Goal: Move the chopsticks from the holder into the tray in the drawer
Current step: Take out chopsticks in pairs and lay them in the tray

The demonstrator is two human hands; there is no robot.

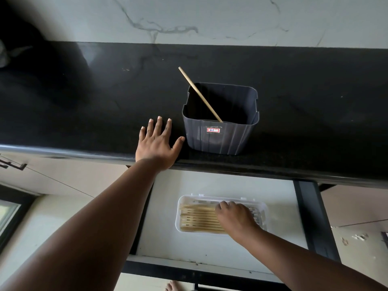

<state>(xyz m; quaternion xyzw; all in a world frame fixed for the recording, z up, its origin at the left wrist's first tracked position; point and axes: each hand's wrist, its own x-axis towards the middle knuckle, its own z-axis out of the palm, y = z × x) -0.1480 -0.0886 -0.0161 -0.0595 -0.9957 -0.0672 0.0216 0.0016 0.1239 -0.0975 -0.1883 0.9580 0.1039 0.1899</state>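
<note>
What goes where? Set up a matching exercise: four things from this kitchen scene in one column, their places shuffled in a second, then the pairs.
Things:
1. left hand
2. right hand
3. single chopstick
4. white tray

Places:
A. leaning in the dark holder
B. lying in the open drawer
C. flat on the black counter
D. resting over the chopsticks in the tray

Pairs: 1-C, 2-D, 3-A, 4-B
</note>
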